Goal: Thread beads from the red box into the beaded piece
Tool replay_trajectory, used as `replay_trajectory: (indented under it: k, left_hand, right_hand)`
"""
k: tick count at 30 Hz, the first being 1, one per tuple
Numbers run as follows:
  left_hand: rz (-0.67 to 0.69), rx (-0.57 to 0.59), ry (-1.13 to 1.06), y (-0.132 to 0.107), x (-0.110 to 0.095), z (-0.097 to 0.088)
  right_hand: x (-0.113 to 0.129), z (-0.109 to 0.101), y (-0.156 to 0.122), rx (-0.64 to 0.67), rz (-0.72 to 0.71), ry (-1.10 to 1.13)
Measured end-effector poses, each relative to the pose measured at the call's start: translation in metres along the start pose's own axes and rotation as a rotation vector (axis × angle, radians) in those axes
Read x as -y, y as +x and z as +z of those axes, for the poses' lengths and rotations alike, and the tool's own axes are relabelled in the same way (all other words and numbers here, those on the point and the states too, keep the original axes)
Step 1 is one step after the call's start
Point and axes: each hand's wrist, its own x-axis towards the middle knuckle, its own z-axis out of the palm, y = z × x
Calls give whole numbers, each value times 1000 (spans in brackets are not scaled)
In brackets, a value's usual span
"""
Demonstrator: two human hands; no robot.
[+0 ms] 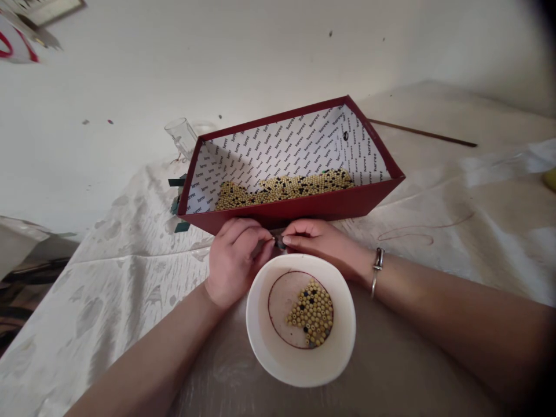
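Observation:
Between the white paper tub point(260, 336) and the dark red box point(304, 205), my two hands meet with their fingertips close together. My left hand point(237, 255) pinches thumb against forefinger. My right hand point(315, 243) is pinched the same way just to its right. A small dark piece point(280, 242) shows between the fingertips, too small to name. Loose cream beads point(315, 307), with a few black ones among them, lie on the right side of the tub's bottom. Strung cream and black beadwork point(286, 188) lies along the box's bottom.
A clear glass point(181, 138) stands behind the box's left end, and a dark green object point(178, 202) sticks out beside it. At the right lie a thin brown stick point(428, 134) and a loose thread point(408, 236) on the pale patterned tablecloth point(143, 278). A wall point(260, 52) rises behind.

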Motion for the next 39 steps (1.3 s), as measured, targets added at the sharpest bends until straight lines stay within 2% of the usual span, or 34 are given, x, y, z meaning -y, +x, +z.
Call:
replay_trajectory:
  k: [13, 26, 39]
  left_hand:
    - [32, -11, -30, -1, -2, 0]
    - [-8, 16, 31, -2, 0, 0]
    - [57, 34, -67, -4, -2, 0]
  right_hand:
    - [-1, -1, 0, 23, -26, -45]
    - [-1, -2, -1, 25, -33, -55]
    - [2, -2, -1, 39, -71, -61]
